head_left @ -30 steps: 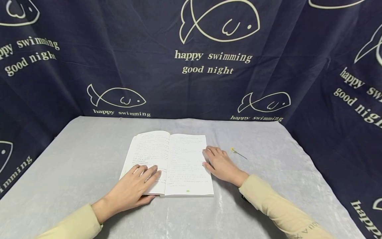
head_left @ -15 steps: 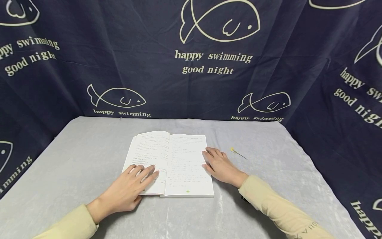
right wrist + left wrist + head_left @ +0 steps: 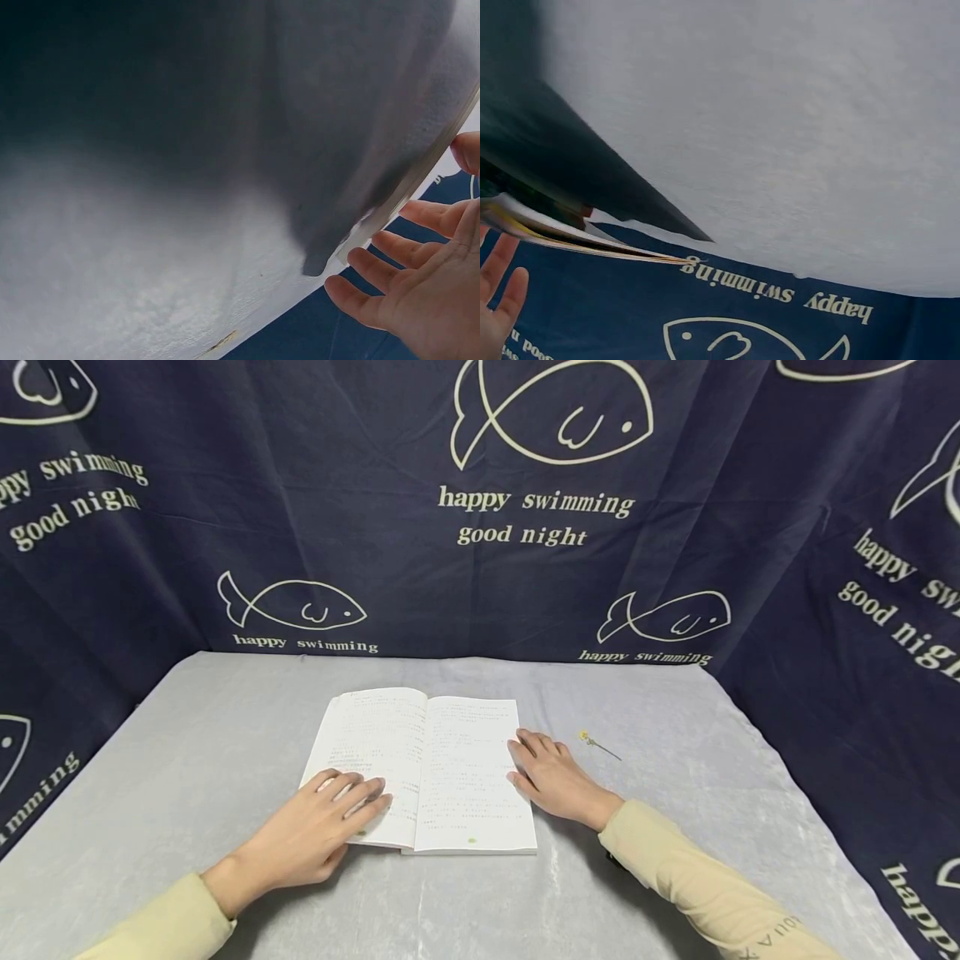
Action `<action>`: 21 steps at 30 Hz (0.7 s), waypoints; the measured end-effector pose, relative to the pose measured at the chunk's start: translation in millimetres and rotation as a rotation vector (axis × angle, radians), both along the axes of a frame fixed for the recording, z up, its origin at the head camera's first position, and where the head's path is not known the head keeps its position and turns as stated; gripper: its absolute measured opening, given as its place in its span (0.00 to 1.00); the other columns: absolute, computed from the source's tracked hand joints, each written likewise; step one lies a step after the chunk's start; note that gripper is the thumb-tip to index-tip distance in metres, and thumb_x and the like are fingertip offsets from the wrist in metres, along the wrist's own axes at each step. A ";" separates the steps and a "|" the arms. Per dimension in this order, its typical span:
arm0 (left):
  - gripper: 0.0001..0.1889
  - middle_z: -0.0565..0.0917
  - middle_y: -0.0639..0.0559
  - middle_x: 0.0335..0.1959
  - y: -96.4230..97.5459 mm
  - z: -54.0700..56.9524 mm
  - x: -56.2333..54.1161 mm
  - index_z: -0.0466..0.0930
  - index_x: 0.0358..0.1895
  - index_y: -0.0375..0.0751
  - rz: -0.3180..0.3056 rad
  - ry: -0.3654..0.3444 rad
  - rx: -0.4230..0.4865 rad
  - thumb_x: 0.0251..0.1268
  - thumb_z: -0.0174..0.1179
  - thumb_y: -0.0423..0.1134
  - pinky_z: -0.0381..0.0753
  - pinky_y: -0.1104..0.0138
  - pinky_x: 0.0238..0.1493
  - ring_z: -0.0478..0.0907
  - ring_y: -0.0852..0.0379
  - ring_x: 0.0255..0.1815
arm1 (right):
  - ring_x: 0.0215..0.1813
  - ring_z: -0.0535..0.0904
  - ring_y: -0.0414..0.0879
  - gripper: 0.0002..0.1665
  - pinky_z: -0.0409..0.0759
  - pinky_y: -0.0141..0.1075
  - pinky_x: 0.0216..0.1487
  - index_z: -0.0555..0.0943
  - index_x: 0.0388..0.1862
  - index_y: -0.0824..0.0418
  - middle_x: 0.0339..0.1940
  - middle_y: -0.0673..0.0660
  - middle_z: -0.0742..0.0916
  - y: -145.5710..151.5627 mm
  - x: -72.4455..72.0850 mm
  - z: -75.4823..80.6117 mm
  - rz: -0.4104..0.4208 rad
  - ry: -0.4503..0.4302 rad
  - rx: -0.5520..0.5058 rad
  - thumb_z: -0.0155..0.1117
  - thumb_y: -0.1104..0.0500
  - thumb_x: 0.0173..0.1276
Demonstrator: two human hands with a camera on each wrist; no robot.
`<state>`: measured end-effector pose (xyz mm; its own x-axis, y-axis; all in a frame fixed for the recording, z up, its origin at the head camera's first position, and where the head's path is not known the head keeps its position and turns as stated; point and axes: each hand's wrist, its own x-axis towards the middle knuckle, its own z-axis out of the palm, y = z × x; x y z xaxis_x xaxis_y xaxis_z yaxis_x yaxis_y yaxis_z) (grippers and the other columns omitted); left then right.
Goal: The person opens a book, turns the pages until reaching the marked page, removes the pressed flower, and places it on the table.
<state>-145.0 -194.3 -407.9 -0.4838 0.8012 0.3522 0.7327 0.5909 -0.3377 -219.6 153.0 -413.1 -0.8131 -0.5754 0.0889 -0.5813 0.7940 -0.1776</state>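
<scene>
An open book [image 3: 468,760] lies on the grey cloth with printed pages facing up. My left hand [image 3: 303,827] rests over the lower part of its left page, fingers extended and slightly spread. The left thumb is partly hidden below the hand. At the right page's outer edge, my right hand [image 3: 562,781] touches the book with its fingertips, the fingers loosely bent. In the right wrist view, the right hand's fingers [image 3: 382,270] line up along the book's edge. The left wrist view catches the book's page edges [image 3: 592,244] and part of the left hand [image 3: 499,292].
A small yellow flower [image 3: 584,737] with a thin stem lies right of the book, beyond the right hand. Grey cloth [image 3: 225,735] covers the table. Dark blue curtains [image 3: 405,560] printed with fish and lettering stand behind and at both sides.
My left hand has slid leftward across the left page, uncovering more of its lower part near the spine. The right hand has barely shifted. Book and flower stay in place.
</scene>
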 end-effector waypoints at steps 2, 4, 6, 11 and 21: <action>0.28 0.75 0.45 0.52 -2.4 2.1 -0.7 0.71 0.55 0.42 -0.009 0.007 0.009 0.46 0.42 0.40 0.68 0.55 0.52 0.72 0.45 0.48 | 0.68 0.60 0.60 0.30 0.61 0.57 0.62 0.64 0.65 0.64 0.68 0.66 0.65 -0.1 0.0 0.2 0.001 -0.001 0.002 0.47 0.48 0.70; 0.29 0.76 0.45 0.51 -5.5 3.6 -1.4 0.72 0.54 0.42 -0.019 0.011 0.019 0.41 0.50 0.41 0.69 0.55 0.51 0.73 0.46 0.47 | 0.68 0.60 0.60 0.30 0.61 0.57 0.62 0.64 0.65 0.64 0.68 0.66 0.65 -0.1 0.1 0.4 0.001 -0.003 0.003 0.47 0.48 0.70; 0.31 0.77 0.45 0.49 -9.1 4.9 -2.4 0.72 0.53 0.41 -0.034 0.028 0.028 0.35 0.57 0.43 0.69 0.55 0.50 0.73 0.45 0.46 | 0.68 0.60 0.60 0.30 0.61 0.58 0.62 0.64 0.65 0.64 0.68 0.66 0.65 0.0 0.3 0.7 0.002 -0.005 0.004 0.47 0.48 0.70; 0.32 0.78 0.45 0.47 -16.9 9.3 -4.1 0.74 0.50 0.40 -0.041 0.085 0.042 0.32 0.61 0.47 0.70 0.55 0.49 0.74 0.46 0.45 | 0.68 0.60 0.60 0.30 0.61 0.58 0.61 0.64 0.65 0.64 0.68 0.66 0.65 0.1 0.7 1.1 0.004 -0.002 0.003 0.47 0.49 0.70; 0.23 0.80 0.46 0.43 -19.6 14.5 -6.9 0.77 0.44 0.39 -0.057 0.164 0.186 0.45 0.48 0.49 0.68 0.51 0.50 0.75 0.47 0.43 | 0.67 0.61 0.61 0.30 0.62 0.58 0.61 0.64 0.65 0.64 0.67 0.66 0.65 -0.1 0.6 1.2 0.007 0.009 0.008 0.47 0.49 0.70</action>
